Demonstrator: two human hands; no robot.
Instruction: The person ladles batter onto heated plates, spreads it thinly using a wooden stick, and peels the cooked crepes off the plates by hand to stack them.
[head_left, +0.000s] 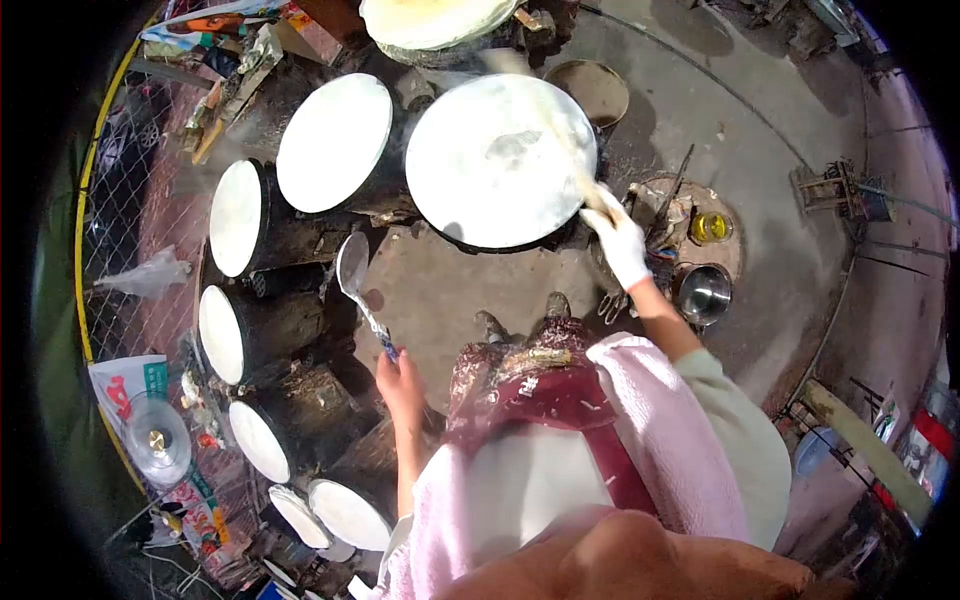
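Observation:
My left hand (401,385) is closed around the blue-wrapped handle of a long metal ladle (353,264). The ladle's round bowl points away from me, over the floor beside the drum stoves. My right hand (619,240), in a white glove, grips a long pale wooden stick (553,118). Blurred by motion, the stick slants across a large round griddle (470,170) whose top is covered in white, with a greyish patch near its middle. Whether the stick touches that surface, I cannot tell.
Several white-topped round griddles on dark drums curve along the left, including one (335,142) beside the large one. At right, a round stand (735,215) carries a jar of yellow liquid (711,228); a steel bowl (704,294) sits near it. Chain-link fencing (125,180) borders the left.

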